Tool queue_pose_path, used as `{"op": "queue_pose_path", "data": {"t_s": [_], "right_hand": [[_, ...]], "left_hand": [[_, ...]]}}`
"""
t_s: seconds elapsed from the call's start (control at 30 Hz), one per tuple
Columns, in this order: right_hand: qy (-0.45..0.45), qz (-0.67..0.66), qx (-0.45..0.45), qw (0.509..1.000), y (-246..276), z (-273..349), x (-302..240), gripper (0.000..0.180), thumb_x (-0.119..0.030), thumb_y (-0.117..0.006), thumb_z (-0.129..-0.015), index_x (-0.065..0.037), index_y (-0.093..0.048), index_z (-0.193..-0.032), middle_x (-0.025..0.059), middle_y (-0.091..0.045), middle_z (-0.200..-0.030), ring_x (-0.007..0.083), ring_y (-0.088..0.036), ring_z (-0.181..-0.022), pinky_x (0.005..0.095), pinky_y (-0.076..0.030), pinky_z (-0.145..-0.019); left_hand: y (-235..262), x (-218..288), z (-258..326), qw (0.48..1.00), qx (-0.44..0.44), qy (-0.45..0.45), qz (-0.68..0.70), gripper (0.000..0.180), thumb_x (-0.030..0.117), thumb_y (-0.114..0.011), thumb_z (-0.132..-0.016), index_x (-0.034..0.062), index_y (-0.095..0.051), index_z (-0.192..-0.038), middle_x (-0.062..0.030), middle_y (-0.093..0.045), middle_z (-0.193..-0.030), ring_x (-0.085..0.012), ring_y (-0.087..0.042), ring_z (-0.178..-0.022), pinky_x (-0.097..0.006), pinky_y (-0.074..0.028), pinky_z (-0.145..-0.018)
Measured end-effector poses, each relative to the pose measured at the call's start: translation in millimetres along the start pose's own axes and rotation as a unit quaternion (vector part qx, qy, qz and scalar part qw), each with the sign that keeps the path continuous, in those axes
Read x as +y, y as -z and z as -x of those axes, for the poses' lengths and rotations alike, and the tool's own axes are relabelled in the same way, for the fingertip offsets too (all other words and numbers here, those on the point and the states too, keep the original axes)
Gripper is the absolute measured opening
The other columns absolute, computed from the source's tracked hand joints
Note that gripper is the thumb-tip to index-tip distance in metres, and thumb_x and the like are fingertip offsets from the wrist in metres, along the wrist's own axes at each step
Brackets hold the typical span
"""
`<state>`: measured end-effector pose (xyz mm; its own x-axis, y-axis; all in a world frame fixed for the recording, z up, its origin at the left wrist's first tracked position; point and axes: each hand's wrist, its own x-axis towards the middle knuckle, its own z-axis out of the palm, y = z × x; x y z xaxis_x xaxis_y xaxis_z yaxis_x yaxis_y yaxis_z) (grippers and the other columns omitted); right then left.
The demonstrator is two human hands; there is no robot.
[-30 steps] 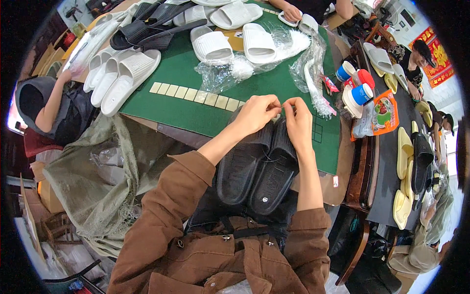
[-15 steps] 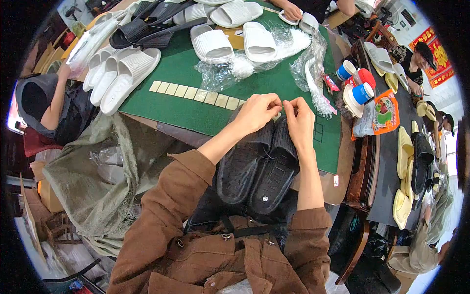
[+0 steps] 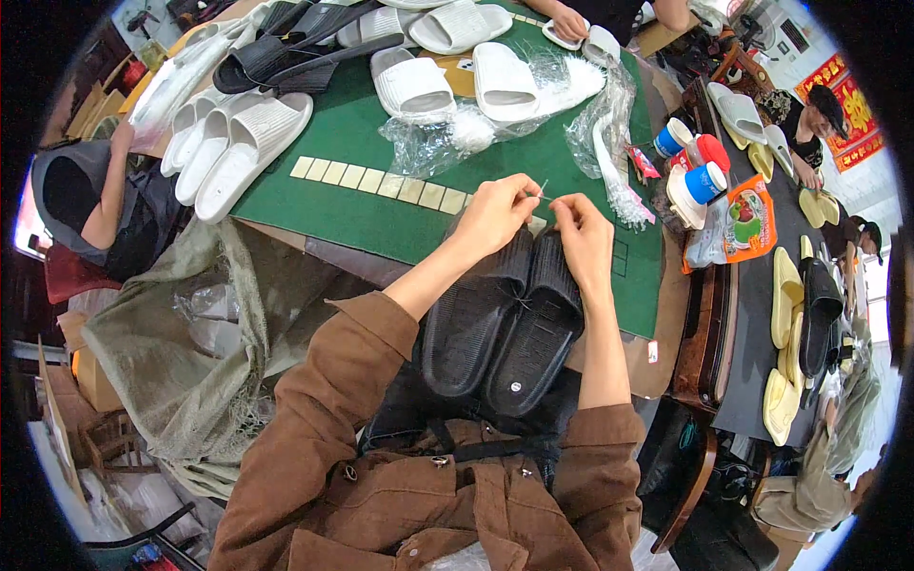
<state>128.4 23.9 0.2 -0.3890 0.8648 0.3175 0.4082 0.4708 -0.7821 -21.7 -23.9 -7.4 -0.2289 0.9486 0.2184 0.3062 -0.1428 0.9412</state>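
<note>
A pair of black slippers lies side by side over my lap at the table's edge: the left slipper [image 3: 465, 335] and the right slipper [image 3: 535, 350], which has a small white round sticker on its sole. A thin strand shows between them. Above their straps, my left hand [image 3: 497, 217] pinches a thin plastic tag fastener [image 3: 544, 195] between thumb and forefinger. My right hand [image 3: 585, 234] is closed just beside it, its thumb and fingertip on the fastener's other end. The fastener is very fine, so its exact shape is hard to make out.
On the green table [image 3: 352, 224] lie white slippers [image 3: 252, 152], black slippers [image 3: 286, 52], see-through bags and white fastener bundles [image 3: 617, 171]. Paper cups [image 3: 705, 181] and an orange pouch [image 3: 738, 228] stand right. Yellow slippers [image 3: 785, 295] lie on a dark side table. Other people sit around.
My fingertips have drawn slightly apart, and the thin fastener now shows between them. The black slippers stay almost in place. At the far right, another person's hand has moved near yellow slippers.
</note>
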Motion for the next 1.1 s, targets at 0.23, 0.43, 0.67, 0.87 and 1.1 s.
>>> {"op": "queue_pose_path", "data": {"t_s": [0.23,0.43,0.67,0.87,1.1], "right_hand": [[0.076,0.049,0.004,0.996,-3,0,1,0.012,-0.009,-0.06,-0.085,0.002,-0.063,-0.085,0.0075,-0.059,-0.066,0.0097,-0.052,-0.058,0.0265,-0.043,-0.055],[0.074,0.053,-0.018,0.996,-7,-1,-3,0.013,-0.012,-0.062,-0.083,0.0,-0.064,-0.088,0.0114,-0.064,-0.081,0.0204,-0.059,-0.065,0.0305,-0.046,-0.059],[0.079,0.091,-0.004,0.993,-3,0,0,0.012,-0.012,-0.063,-0.083,0.0,-0.063,-0.086,0.0107,-0.061,-0.077,0.0201,-0.057,-0.063,0.0313,-0.045,-0.058],[0.027,0.109,0.009,0.994,0,0,-4,0.014,-0.016,-0.063,-0.083,-0.003,-0.063,-0.08,0.0132,-0.059,-0.075,0.0312,-0.06,-0.07,0.039,-0.047,-0.063],[0.056,0.045,0.113,0.991,8,-1,-4,0.023,0.005,-0.054,-0.082,0.001,-0.055,-0.104,0.0145,-0.054,-0.107,0.0186,-0.058,-0.075,0.0329,-0.048,-0.065]], "left_hand": [[1,3,-1,0.999,-0.021,0.018,-0.021,0.012,0.009,-0.057,-0.088,-0.0034,-0.06,-0.089,-0.0089,-0.065,-0.072,-0.0136,-0.062,-0.064,-0.028,-0.049,-0.059],[0,-2,0,0.999,-0.013,-0.006,-0.034,0.013,0.008,-0.056,-0.088,-0.0038,-0.061,-0.088,-0.0093,-0.065,-0.072,-0.0141,-0.062,-0.065,-0.029,-0.049,-0.06],[-5,-3,0,0.997,-0.009,-0.028,-0.067,0.013,0.009,-0.055,-0.088,-0.0034,-0.06,-0.089,-0.0113,-0.066,-0.074,-0.017,-0.064,-0.065,-0.031,-0.049,-0.06],[-2,-3,0,0.999,0.003,0.005,-0.047,0.012,0.011,-0.057,-0.084,0.0,-0.061,-0.085,-0.0153,-0.067,-0.077,-0.032,-0.066,-0.072,-0.04,-0.05,-0.065],[-2,-8,-2,0.994,0.016,-0.047,-0.095,0.012,0.011,-0.058,-0.082,-0.0009,-0.061,-0.084,-0.0167,-0.065,-0.082,-0.0305,-0.064,-0.076,-0.04,-0.048,-0.067]]}}
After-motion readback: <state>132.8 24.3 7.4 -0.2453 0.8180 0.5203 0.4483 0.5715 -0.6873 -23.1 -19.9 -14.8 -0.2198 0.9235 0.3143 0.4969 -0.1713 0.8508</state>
